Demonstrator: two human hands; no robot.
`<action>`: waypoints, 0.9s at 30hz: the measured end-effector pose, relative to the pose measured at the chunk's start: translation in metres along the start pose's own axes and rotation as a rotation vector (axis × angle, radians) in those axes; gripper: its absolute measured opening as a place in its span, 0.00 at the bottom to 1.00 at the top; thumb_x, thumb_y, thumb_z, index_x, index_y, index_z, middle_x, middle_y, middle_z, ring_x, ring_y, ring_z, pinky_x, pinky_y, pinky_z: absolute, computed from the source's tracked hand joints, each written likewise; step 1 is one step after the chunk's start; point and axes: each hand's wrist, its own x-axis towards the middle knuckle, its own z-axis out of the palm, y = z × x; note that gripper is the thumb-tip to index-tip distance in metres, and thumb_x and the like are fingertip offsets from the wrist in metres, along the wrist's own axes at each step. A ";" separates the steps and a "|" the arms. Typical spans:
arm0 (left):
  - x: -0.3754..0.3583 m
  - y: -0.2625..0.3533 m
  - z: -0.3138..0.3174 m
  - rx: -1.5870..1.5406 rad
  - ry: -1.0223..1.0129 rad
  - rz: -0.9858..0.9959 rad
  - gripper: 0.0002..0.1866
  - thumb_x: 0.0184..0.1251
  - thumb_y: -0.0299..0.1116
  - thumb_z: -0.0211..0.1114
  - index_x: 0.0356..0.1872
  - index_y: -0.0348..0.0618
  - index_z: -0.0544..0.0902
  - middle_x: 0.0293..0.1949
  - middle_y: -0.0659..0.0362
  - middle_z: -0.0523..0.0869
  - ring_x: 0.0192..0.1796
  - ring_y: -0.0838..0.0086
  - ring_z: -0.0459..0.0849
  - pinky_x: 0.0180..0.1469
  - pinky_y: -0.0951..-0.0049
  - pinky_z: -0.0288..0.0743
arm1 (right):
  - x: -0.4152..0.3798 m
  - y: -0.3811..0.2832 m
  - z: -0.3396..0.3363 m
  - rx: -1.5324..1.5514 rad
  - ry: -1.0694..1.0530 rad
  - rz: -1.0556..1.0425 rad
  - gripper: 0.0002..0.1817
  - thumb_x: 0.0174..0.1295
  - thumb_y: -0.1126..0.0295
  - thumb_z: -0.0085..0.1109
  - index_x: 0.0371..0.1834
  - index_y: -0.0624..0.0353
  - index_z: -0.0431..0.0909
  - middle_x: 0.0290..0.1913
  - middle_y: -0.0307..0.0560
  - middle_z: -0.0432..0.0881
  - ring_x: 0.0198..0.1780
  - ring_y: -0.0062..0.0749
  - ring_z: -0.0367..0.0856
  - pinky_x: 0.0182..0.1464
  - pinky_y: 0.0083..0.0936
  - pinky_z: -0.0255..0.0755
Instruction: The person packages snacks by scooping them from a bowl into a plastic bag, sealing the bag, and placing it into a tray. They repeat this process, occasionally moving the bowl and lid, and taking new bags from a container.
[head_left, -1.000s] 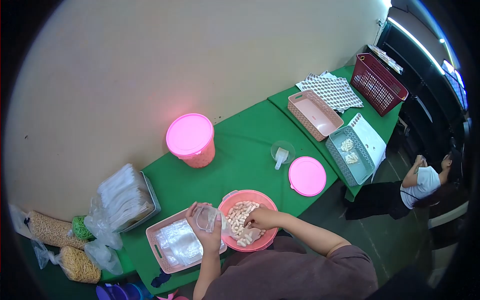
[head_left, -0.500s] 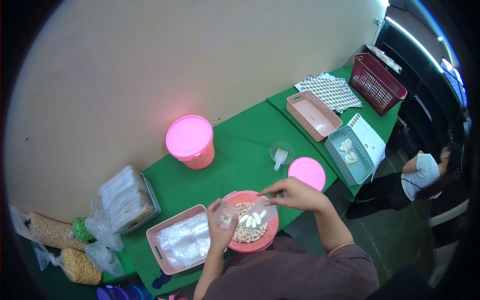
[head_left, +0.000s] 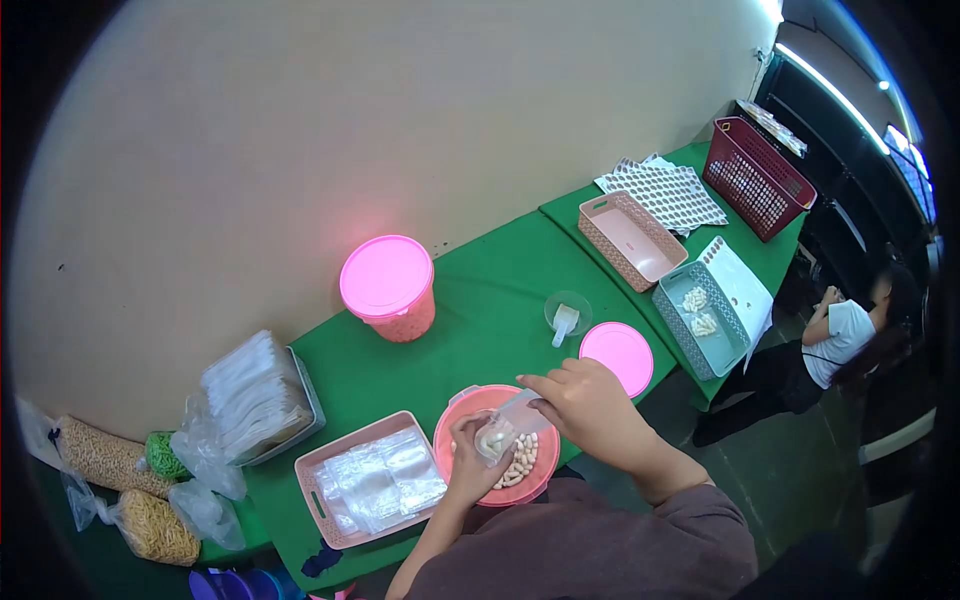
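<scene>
My left hand [head_left: 466, 468] is wrapped round what looks like a small clear plastic bag [head_left: 492, 443] with pale pieces in it. My right hand [head_left: 590, 405] grips a translucent scoop [head_left: 520, 411], tilted down with its front end at the bag's mouth. Both are above a pink tub [head_left: 548, 475] of cream-coloured, finger-shaped pieces [head_left: 522, 462]. Left of the tub, a pink tray [head_left: 310, 492] carries a pile of clear plastic bags [head_left: 375, 480].
Behind are a lidded pink tub [head_left: 388, 285], a clear bowl with a scoop [head_left: 566, 318] and a pink lid [head_left: 617, 358]. Baskets [head_left: 632, 240] and sticker sheets [head_left: 665, 195] lie at right. Bagged snacks [head_left: 110, 455] sit at left. Another person [head_left: 835, 340] is at far right.
My right hand has tipped the scoop toward the bag, and the white pieces no longer show on it. My left hand has moved right, bringing the bag under the scoop's end.
</scene>
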 end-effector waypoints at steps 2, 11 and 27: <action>-0.001 -0.016 0.000 -0.103 0.123 0.039 0.40 0.55 0.27 0.71 0.64 0.39 0.55 0.58 0.45 0.72 0.62 0.60 0.73 0.64 0.62 0.68 | 0.001 -0.001 -0.004 0.007 0.086 0.047 0.18 0.51 0.72 0.64 0.48 0.60 0.81 0.31 0.46 0.82 0.35 0.40 0.78 0.41 0.37 0.70; 0.009 -0.014 -0.042 -0.686 0.424 -0.275 0.21 0.76 0.43 0.54 0.58 0.35 0.73 0.55 0.51 0.80 0.57 0.66 0.79 0.60 0.66 0.75 | -0.021 0.046 0.096 0.326 -0.267 0.173 0.19 0.50 0.81 0.57 0.49 0.62 0.80 0.39 0.57 0.83 0.45 0.51 0.81 0.46 0.44 0.73; -0.002 0.000 -0.022 -0.436 0.288 -0.176 0.14 0.67 0.38 0.67 0.44 0.42 0.74 0.43 0.60 0.82 0.49 0.75 0.82 0.50 0.75 0.77 | -0.004 0.014 0.137 1.168 -0.082 0.245 0.16 0.60 0.65 0.66 0.48 0.63 0.82 0.40 0.41 0.83 0.44 0.24 0.77 0.50 0.26 0.70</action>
